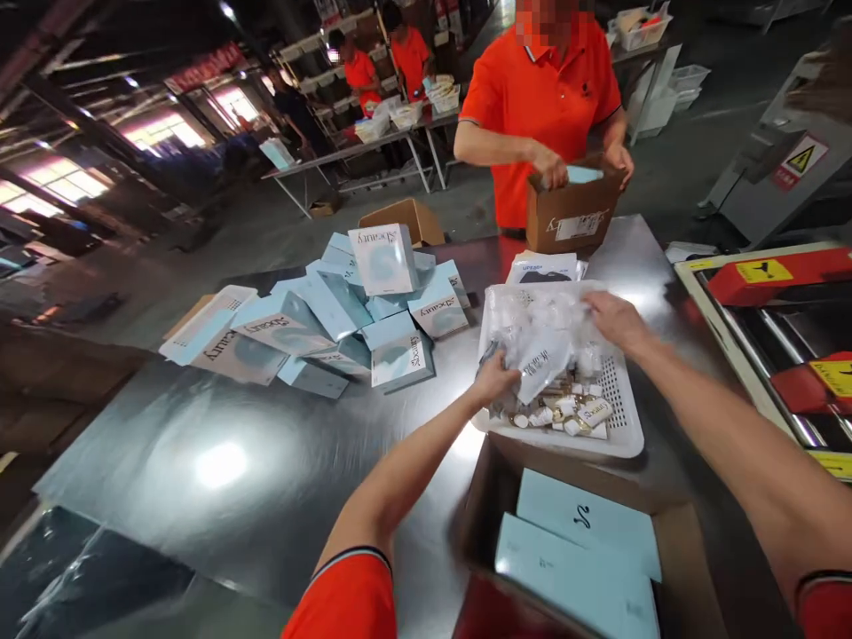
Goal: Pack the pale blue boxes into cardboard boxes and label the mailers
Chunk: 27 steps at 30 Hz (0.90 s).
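A white perforated basket (629,417) holds clear plastic packets (542,355) and several small white-and-gold bottles (565,413). My left hand (496,380) is at the basket's left side, its fingers closed on the edge of a plastic packet. At the upper right of the basket, my right hand (616,321) has its fingers bent against the clear packets; what it grips is too small to make out. Nearer to me, an open cardboard box (685,550) contains two light blue boxes (579,568) lying side by side.
Several light blue and white boxes (392,351) are heaped on the metal table (280,453) at the left. Across it, a person (542,106) handles a carton (572,213). A roller conveyor (765,328) with red pieces stands at the right.
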Each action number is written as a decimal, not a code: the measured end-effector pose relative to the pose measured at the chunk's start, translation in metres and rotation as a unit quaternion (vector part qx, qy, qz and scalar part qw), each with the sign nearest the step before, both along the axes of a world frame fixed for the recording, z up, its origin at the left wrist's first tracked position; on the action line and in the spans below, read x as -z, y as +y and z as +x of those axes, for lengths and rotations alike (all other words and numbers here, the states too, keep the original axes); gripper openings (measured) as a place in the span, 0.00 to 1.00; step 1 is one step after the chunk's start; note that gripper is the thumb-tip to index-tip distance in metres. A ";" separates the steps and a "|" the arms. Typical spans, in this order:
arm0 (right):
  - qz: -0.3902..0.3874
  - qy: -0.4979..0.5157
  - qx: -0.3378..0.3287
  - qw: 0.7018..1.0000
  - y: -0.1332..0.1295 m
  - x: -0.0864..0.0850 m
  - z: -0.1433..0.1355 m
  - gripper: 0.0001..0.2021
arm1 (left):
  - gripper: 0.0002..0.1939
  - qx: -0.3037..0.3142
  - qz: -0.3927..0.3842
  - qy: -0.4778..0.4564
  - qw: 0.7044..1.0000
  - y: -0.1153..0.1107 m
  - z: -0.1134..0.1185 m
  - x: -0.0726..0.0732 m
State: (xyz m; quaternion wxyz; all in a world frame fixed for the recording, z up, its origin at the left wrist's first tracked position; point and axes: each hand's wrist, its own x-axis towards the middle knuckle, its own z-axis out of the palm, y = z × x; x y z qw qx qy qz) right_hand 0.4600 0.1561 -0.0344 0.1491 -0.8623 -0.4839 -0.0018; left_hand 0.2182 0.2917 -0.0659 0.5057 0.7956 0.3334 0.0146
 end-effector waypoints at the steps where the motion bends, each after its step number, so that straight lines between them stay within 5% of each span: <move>1: 0.065 0.043 0.014 0.997 -0.009 -0.010 -0.012 0.18 | 0.15 -0.039 -0.033 -0.049 0.997 0.004 -0.014 -0.011; 4: 0.319 0.237 0.073 0.915 -0.046 -0.051 -0.061 0.14 | 0.17 -0.097 -0.163 -0.174 0.966 0.000 -0.069 -0.052; 6: 0.419 0.300 0.096 0.851 -0.073 -0.081 -0.096 0.09 | 0.18 -0.036 -0.222 -0.162 0.961 -0.020 -0.103 -0.078; 8: 0.458 0.330 0.104 0.819 -0.095 -0.108 -0.129 0.07 | 0.17 0.089 -0.230 -0.106 0.963 -0.053 -0.125 -0.094; 11: 0.440 0.398 0.089 0.800 -0.119 -0.130 -0.168 0.05 | 0.19 0.324 -0.105 -0.017 0.940 -0.106 -0.134 -0.095; 13: 0.397 0.439 0.075 0.802 -0.129 -0.134 -0.188 0.05 | 0.24 0.391 0.060 0.006 0.918 -0.125 -0.134 -0.086; 15: 0.345 0.464 0.051 0.814 -0.135 -0.132 -0.207 0.06 | 0.22 0.347 0.207 -0.019 0.915 -0.126 -0.142 -0.076; 18: 0.263 0.441 -0.056 0.856 -0.135 -0.118 -0.240 0.07 | 0.14 0.151 0.297 -0.130 0.934 -0.110 -0.177 -0.058; 22: 0.137 0.335 -0.178 0.915 -0.115 -0.092 -0.284 0.11 | 0.20 -0.082 0.156 -0.206 0.962 -0.109 -0.234 -0.024; 27: 0.012 0.247 -0.172 0.954 -0.104 -0.101 -0.303 0.13 | 0.22 -0.132 -0.025 -0.190 0.973 -0.143 -0.269 -0.003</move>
